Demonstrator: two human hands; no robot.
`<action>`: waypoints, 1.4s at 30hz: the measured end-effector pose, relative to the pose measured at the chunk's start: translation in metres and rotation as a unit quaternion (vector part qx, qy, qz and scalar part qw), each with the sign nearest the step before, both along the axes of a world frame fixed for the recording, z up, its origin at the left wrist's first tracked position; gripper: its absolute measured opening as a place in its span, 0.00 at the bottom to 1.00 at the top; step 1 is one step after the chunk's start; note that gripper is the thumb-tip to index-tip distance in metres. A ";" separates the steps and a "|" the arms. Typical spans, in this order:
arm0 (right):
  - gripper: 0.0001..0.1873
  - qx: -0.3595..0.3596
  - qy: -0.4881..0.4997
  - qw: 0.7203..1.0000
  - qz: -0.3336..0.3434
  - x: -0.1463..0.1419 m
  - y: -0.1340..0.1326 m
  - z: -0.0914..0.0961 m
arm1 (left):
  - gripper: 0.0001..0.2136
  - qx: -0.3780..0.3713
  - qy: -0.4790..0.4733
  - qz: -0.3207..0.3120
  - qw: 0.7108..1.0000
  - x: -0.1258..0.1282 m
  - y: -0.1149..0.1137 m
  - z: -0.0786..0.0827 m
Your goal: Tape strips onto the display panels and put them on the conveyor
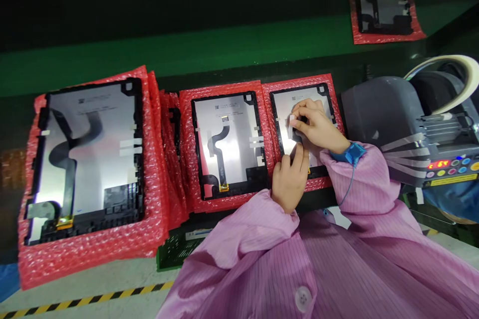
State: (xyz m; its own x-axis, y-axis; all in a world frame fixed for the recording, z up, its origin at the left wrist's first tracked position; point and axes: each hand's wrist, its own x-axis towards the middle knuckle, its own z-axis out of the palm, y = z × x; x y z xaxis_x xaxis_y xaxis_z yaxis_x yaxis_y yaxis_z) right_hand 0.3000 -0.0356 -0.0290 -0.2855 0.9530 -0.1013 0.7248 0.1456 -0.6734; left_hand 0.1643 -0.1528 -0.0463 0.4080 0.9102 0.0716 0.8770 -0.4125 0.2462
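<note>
A display panel (279, 144) with a silvery back and black frame lies on red bubble wrap under both my hands. My right hand (316, 122) is over its middle, thumb and fingers pinched together on a small whitish piece of tape (292, 118). A dark ribbon cable (297, 137) shows in part between my hands. My left hand (290, 179) rests on the panel's lower part, fingers partly stretched, tips by the cable. To the left, a second display panel (239, 159) shows its curved ribbon cable (220, 152) in full.
A stack of bubble-wrapped panels (95, 159) stands at the left. A grey tape dispenser (385, 114) with tape strips on its edge and a large tape ring (467, 77) stands at the right. Another panel (383, 0) lies at the upper right. Below is a green crate (170, 254).
</note>
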 end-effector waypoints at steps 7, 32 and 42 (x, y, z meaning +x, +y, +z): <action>0.09 -0.039 0.049 0.998 0.031 0.008 -0.003 0.008 | 0.21 0.020 0.015 0.003 1.000 0.000 -0.001 0.000; 0.06 0.022 -0.044 0.999 -0.012 -0.006 -0.011 -0.009 | 0.20 0.025 0.009 0.017 1.000 0.001 -0.002 -0.004; 0.06 0.007 0.002 0.997 -0.074 -0.006 0.000 -0.012 | 0.21 0.019 0.097 -0.026 0.995 -0.001 -0.001 0.009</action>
